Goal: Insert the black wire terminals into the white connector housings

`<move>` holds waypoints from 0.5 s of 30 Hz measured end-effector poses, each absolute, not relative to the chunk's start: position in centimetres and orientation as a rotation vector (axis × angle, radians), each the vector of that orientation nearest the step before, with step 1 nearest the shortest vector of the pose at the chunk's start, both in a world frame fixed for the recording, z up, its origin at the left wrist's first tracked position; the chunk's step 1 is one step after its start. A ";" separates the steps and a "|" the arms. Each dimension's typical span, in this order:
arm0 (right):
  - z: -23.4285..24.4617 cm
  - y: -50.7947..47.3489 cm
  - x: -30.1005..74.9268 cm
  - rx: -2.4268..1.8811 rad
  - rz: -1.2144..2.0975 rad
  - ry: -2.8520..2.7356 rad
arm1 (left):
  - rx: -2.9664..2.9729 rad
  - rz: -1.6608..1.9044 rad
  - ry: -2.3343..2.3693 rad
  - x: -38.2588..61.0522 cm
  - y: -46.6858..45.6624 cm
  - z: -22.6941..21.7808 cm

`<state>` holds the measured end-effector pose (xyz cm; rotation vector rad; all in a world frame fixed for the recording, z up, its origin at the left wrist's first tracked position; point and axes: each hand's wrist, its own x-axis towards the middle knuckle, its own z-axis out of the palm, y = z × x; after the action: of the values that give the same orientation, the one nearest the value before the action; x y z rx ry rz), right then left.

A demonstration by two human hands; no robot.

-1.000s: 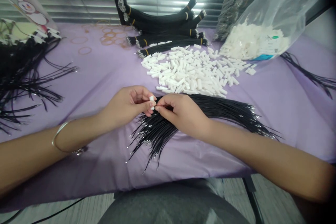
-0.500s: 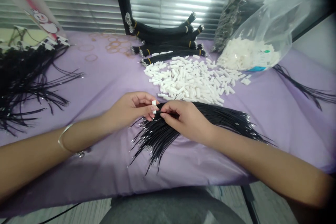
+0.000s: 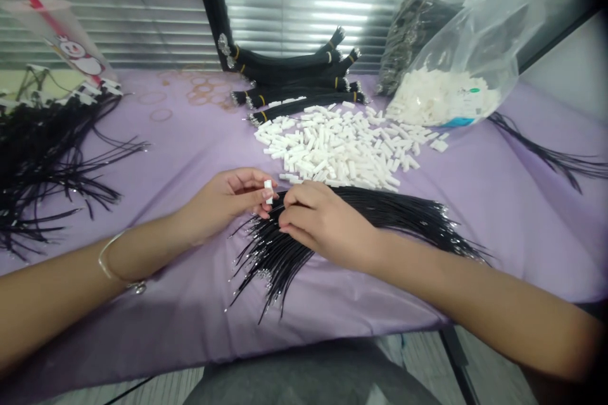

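Note:
My left hand (image 3: 223, 197) pinches a small white plastic connector housing (image 3: 268, 192) upright between thumb and fingertips. My right hand (image 3: 323, 224) lies curled over a fanned bundle of thin black wires (image 3: 384, 210) with metal-tipped ends, its fingers closed on some strands. The housing sits just left of those fingers, close to the wire ends. Behind both hands lies a loose heap of white connector housings (image 3: 332, 149). Whether a wire enters the held housing is hidden.
Finished black cable bundles (image 3: 294, 85) lie at the back. A plastic bag of white housings (image 3: 449, 92) and a bag of metal parts (image 3: 408, 38) stand right. Loose black wires (image 3: 42, 161) spread left on the lilac tablecloth (image 3: 190, 133), near rubber bands (image 3: 202, 92).
My right hand has curled further over the wires and shifted slightly down and left. My left hand still holds the housing. The whole view has shifted slightly.

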<state>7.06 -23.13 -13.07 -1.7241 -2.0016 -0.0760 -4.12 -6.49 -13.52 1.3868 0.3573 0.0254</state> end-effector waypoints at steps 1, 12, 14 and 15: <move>-13.0 -23.2 6.9 -1.729 -0.113 -2.011 | 1.383 0.023 0.359 -4.1 -6.5 -13.5; -13.0 -23.7 5.5 -1.692 0.080 -2.284 | 1.436 0.010 0.328 -4.1 -6.1 -13.6; -13.0 -23.6 5.5 -1.692 0.115 -2.289 | 1.426 0.023 0.316 -4.1 -6.1 -13.7; -12.9 -23.7 5.4 -1.701 0.134 -2.284 | 1.424 0.029 0.309 -4.2 -6.1 -13.8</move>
<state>5.44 -23.66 -12.92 -1.7012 -2.2840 0.1341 -4.17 -6.06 -13.75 1.4236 0.3087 0.0289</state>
